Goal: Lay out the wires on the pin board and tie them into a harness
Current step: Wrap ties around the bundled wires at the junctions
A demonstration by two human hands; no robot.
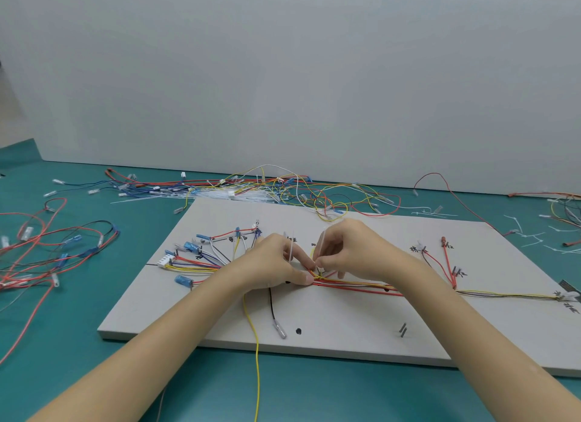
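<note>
Wires, a red-and-yellow bundle [352, 285], lie at frame centre on the white pin board [330, 321]. Left hand [276, 264] pinches the bundle; right hand [349, 251] pinches a translucent white cable tie [318, 248]. Keep strands compressed and cinch the tie squarely.

The flat pale grey pin board [345, 314] looks matt and smooth. The thin red and yellow plastic-sheathed wires [355, 285] on it have a slight sheen. The translucent white plastic cable tie [291, 248] looks glossy. The teal tabletop [78, 299] is smooth and matt.
</note>
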